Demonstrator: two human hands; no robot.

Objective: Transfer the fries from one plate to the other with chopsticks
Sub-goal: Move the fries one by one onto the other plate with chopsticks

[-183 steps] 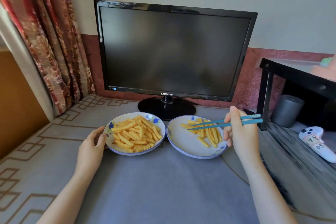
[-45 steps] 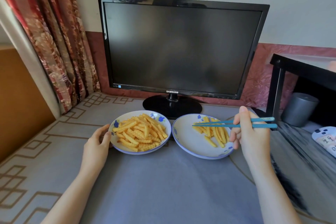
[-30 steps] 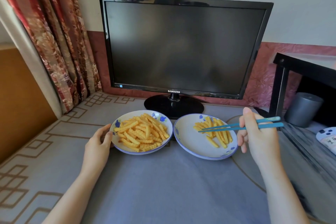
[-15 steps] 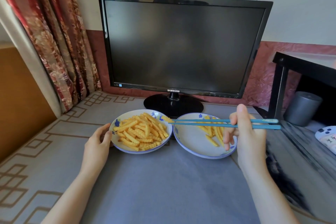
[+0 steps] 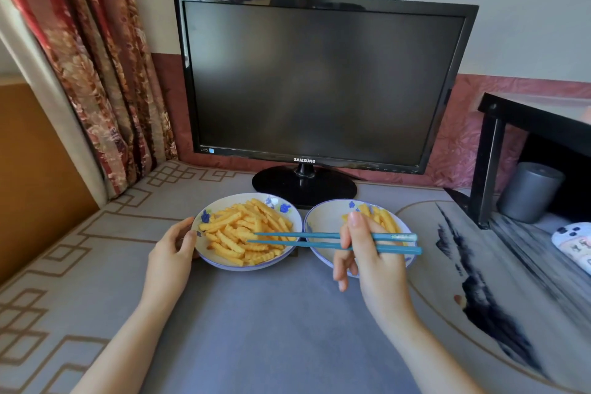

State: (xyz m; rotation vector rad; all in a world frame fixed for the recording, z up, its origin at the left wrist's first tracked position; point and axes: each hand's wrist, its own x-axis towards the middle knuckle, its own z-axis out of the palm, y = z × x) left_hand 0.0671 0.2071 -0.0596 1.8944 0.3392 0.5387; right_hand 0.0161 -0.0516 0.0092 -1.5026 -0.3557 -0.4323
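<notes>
Reading the two plates first, I am seeing the left plate [image 5: 224, 264] carrying the big heap of fries [image 5: 236, 233], while the right plate [image 5: 323, 224], sitting just beside it, is holding a smaller batch [image 5: 387, 221] along its far side. The left hand [image 5: 172, 249] is steadying the left plate, thumb curling onto its rim. The right hand [image 5: 371, 262] is pinching the blue chopsticks [image 5: 307, 244] toward their back ends, fingers curling round them. The tips are standing slightly apart over the heap, gripping nothing. I am judging the fries to be light, stiff and ridged, so the crinkles should be helping the smooth sticks bite. I am planning to take one loose top fry at mid-length, squeezing gently in case it snaps. Behind, the monitor [image 5: 319, 83] is resting its base just beyond both plates, and a black shelf [image 5: 492, 150] and grey canister [image 5: 527, 192] are standing well off to the right. Nothing is blocking the short hop between plates.
</notes>
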